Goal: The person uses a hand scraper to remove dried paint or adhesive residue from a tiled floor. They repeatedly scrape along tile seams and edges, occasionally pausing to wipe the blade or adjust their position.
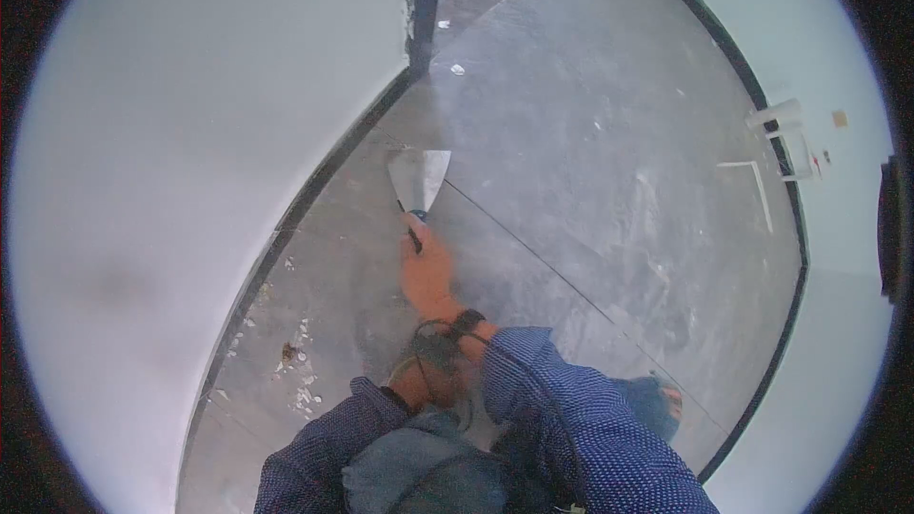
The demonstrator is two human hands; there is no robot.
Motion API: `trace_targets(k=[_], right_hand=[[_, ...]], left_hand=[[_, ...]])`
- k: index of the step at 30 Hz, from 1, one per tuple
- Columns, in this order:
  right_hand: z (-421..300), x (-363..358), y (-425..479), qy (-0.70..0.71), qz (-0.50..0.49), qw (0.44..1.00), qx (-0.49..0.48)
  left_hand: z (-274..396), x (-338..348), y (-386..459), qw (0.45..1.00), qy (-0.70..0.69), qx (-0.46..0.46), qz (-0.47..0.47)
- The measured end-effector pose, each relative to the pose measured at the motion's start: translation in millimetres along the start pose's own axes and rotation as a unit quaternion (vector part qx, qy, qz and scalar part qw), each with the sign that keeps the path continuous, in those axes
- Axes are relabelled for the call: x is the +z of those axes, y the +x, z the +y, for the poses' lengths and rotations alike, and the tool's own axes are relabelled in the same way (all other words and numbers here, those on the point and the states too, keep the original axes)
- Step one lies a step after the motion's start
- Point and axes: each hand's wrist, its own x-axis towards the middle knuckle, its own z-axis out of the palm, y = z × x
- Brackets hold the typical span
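Observation:
My right hand (428,275) grips a putty knife (420,180) by its dark handle. The wide metal blade points away from me, over or against the grey floor; whether its edge touches is unclear. A black band (465,322) circles the right wrist. My left hand (427,380) is drawn in close to my body, blurred and partly behind the right forearm and a dark cable (525,369). What its fingers do, or hold, is hidden.
A white wall (178,128) with dark skirting (325,170) runs along the left. White flakes (305,375) litter the floor beside it. White fixtures (785,128) and an L-shaped strip (758,189) are at right. A thin joint line (543,259) crosses the floor (571,157).

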Motion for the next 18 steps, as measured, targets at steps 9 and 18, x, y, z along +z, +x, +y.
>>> trace_targets(k=[9, 18], right_hand=[[5, 23, 14, 0.153, 0.025, 0.988, 0.021], [-98, -79, 52, 0.417, -0.025, 0.886, 0.202]], left_hand=[[39, -5, 9, 0.947, 0.276, 0.164, 0.006], [58, 1, 23, 0.816, 0.502, 0.169, -0.229]])
